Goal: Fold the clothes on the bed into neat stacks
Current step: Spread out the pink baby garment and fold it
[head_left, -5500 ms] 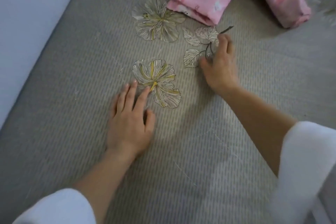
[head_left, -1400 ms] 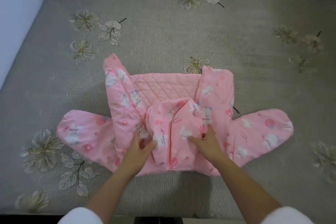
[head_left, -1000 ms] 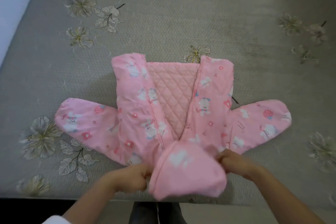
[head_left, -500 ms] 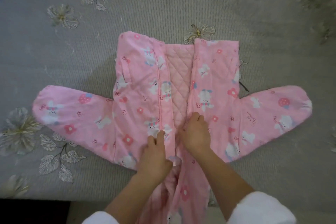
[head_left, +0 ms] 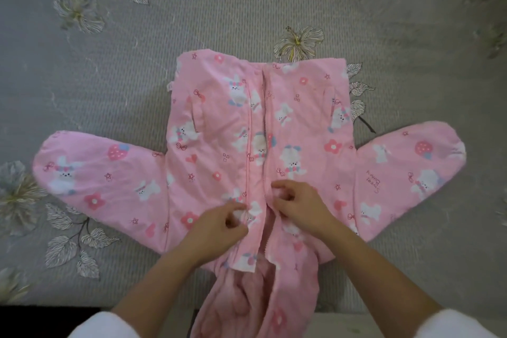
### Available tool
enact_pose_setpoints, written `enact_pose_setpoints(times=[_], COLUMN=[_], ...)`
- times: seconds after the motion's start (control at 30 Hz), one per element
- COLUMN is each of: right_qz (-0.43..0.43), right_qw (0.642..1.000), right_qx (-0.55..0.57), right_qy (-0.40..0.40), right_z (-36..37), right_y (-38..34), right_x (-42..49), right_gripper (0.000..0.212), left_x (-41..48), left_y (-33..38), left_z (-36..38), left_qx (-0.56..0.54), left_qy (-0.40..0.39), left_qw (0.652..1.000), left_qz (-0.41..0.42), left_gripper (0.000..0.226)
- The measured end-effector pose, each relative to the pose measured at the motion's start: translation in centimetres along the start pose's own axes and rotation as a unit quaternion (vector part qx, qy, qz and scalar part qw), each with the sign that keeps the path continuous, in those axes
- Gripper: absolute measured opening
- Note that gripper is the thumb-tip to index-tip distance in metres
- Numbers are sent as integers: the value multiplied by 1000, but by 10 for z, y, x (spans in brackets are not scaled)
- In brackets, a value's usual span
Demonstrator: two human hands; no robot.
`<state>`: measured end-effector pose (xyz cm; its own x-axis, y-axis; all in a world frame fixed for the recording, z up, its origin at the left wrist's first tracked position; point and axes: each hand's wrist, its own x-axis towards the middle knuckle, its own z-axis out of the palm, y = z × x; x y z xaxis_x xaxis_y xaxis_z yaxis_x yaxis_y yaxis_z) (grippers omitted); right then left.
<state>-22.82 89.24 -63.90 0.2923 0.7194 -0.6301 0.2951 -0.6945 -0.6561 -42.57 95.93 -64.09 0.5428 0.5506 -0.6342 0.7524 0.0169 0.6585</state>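
- The pink bunny-print jacket lies front-up on the grey flowered bedspread, sleeves spread out to both sides, hem towards the far side of the bed
- Its two front panels meet along the middle, with only a narrow gap between their edges
- The hood end of the jacket hangs over the near edge of the bed, between the person's forearms
- The left hand sits on the left front panel near the collar, fingers curled and pinching the panel's edge
- The right hand sits just beside it on the right front panel, fingers bent and pinching the fabric at that edge
- White sleeve cuffs show at the bottom corners
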Motion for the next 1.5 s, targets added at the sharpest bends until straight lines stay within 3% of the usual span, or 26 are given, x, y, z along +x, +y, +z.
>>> enact_pose_setpoints(times=[0.1, 0.17, 0.23, 0.3, 0.4, 0.47, 0.53, 0.6, 0.73, 1.0, 1.2, 1.3, 1.37, 1.43, 1.47, 1.5], right_qz=[-3, -35, -90, -118, -114, -121, -153, -147, -92, -92, -97, -139, -173, -170, -118, -38], right_qw=[1000, 999, 986, 954, 940, 935, 917, 903, 909, 915, 914, 904, 914, 935, 930, 914], right_qx=[-6, -27, -115, -246, -313, -330, -359, -384, -389, -369, -370, -381, -337, -174, -70, 24], right_qy=[-22, 6, 79, 123, 80, 54, 83, 125, 117, 132, 137, 136, 143, 257, 340, 402], right_z=[3, 6, 6, 2, -9, -19, -30, -38, -37, -66, -79, -70, -72, -86, -98, -114], right_y=[-7, -9, -5, 1, 2, 3, 3, 5, 11, -16, -30, -23, -21, -27, -31, -36], right_x=[8, 11, 18, 27, 45, 56, 66, 75, 97, 156, 173, 145, 126, 131, 141, 154], right_gripper=[43, 38, 45, 71, 96, 99, 95, 84, 73, 76, 75, 69, 61, 50, 46, 44], left_x=[16, 28, 48, 68, 89, 97, 106, 119, 149, 212, 230, 204, 188, 185, 189, 194], left_y=[1, 2, -1, -2, -1, 1, 6, 8, 4, 23, 39, 31, 26, 25, 24, 24], left_z=[7, 12, 10, -3, -25, -35, -48, -65, -81, -109, -122, -117, -123, -139, -150, -162], left_qx=[201, 293, 314, 321, 343, 337, 323, 323, 336, 325, 327, 335, 299, 179, 87, -22], left_qy=[128, 153, 145, 130, 107, 125, 210, 269, 189, 228, 217, 172, 207, 369, 430, 442], left_qw=[969, 941, 936, 937, 932, 930, 915, 901, 921, 916, 916, 918, 922, 907, 898, 896], left_qz=[58, 69, 59, 51, 56, 81, 116, 111, 55, 60, 85, 122, 137, 97, 37, -27], left_gripper=[71, 79, 87, 101, 109, 97, 77, 79, 88, 86, 85, 83, 75, 62, 58, 57])
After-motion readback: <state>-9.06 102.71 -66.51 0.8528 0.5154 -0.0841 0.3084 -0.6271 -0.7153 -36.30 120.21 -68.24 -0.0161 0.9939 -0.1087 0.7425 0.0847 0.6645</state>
